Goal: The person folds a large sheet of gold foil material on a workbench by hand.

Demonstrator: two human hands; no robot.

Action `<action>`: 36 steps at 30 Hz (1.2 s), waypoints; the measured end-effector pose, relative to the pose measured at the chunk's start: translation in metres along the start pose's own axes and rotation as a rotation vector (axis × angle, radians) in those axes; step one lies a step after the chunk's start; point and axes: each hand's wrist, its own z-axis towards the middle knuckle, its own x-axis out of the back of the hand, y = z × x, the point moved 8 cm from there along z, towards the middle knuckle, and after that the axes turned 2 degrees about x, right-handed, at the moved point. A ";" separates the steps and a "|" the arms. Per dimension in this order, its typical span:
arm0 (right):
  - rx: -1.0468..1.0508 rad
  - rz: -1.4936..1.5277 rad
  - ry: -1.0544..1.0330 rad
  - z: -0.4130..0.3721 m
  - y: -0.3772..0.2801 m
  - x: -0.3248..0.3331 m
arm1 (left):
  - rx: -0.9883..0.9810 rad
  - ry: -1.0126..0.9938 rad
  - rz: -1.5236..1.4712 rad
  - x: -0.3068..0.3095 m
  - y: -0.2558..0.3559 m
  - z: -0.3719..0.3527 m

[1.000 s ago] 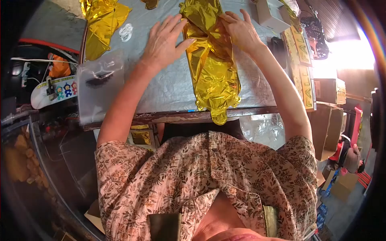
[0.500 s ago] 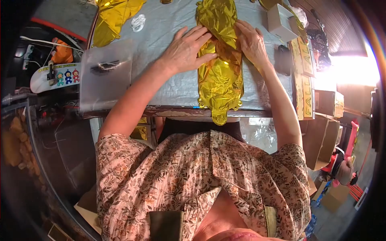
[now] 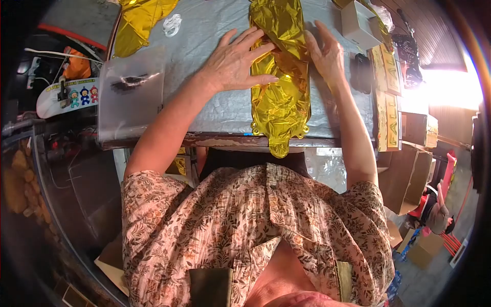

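Observation:
A flattened gold foil balloon lies lengthwise on the covered table, its upper part folded over and its narrow tab hanging past the front edge. My left hand rests with fingers spread on the balloon's left side, the thumb reaching over the foil. Along the right edge, my right hand is open, thumb near the foil and fingers raised apart from it. Neither hand grips anything.
A clear plastic bag lies at the table's left, below more gold foil and a coil of white ribbon. At right are a white box, a dark object and cardboard boxes.
My right hand has shifted right, off the balloon's upper part, with its fingers spreading. My left hand has stayed nearly in place on the foil.

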 end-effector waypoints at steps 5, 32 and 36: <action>0.096 -0.216 -0.170 -0.010 -0.073 0.006 | 0.026 -0.024 0.015 -0.002 0.000 0.001; -0.538 0.488 0.041 -0.035 0.030 0.031 | 0.099 0.256 -0.026 -0.004 -0.072 0.062; -0.534 0.511 0.079 -0.038 0.034 0.033 | 0.116 0.254 -0.044 -0.002 -0.069 0.060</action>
